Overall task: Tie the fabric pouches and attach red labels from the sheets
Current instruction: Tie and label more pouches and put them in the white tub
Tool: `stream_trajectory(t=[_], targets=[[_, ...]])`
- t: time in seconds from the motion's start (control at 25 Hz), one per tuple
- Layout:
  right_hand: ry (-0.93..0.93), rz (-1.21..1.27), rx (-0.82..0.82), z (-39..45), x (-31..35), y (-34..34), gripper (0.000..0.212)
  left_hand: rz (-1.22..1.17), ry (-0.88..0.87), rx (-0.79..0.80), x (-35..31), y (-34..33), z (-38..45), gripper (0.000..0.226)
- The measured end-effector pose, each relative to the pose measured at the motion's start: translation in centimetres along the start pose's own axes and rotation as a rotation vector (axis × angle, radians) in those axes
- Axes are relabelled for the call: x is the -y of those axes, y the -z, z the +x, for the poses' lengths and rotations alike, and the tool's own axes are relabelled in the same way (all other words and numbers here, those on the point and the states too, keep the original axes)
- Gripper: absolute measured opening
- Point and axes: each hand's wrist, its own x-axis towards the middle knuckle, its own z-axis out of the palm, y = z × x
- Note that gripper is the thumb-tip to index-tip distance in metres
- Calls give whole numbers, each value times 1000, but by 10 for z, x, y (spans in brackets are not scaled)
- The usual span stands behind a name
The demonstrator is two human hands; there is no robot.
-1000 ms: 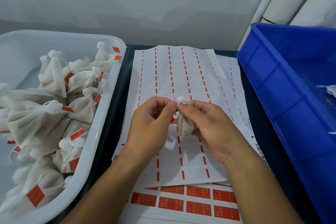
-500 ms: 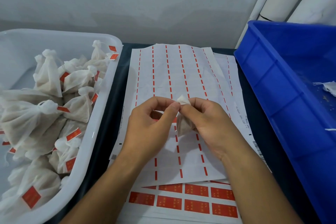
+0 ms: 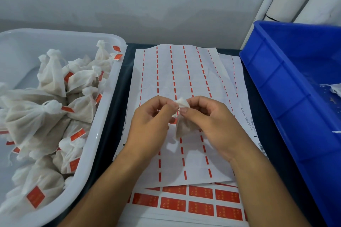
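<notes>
A small white fabric pouch (image 3: 182, 125) hangs between my hands above the label sheets. My right hand (image 3: 208, 125) pinches its gathered neck with thumb and forefinger. My left hand (image 3: 149, 125) has its fingers curled at the neck from the left, pinching the pouch's top; a bit of red shows under its fingers. A used label sheet (image 3: 184, 83) with only red strips left lies under my hands. Beneath it, a sheet with full red labels (image 3: 201, 206) shows near the front edge.
A white tub (image 3: 96, 153) at the left holds several tied pouches (image 3: 46, 121) with red labels. A blue crate (image 3: 287, 101) stands at the right with some white fabric (image 3: 335, 88) inside. The grey wall is close behind.
My hands stay together at the pouch's neck, with the fingers shifting slightly. The view has dipped a little.
</notes>
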Motion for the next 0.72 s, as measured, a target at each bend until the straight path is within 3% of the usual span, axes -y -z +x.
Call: stream_trajectory(t=[0.2, 0.4, 0.72], targets=[[20, 18, -13, 1, 1, 6, 12, -34, 154, 61, -3, 2, 1, 32], [-6, -14, -14, 2, 0, 7, 8, 28, 168, 96, -1, 3, 2, 35], [85, -89, 20, -1, 1, 6, 17, -263, 285, 99, -1, 5, 8, 42]])
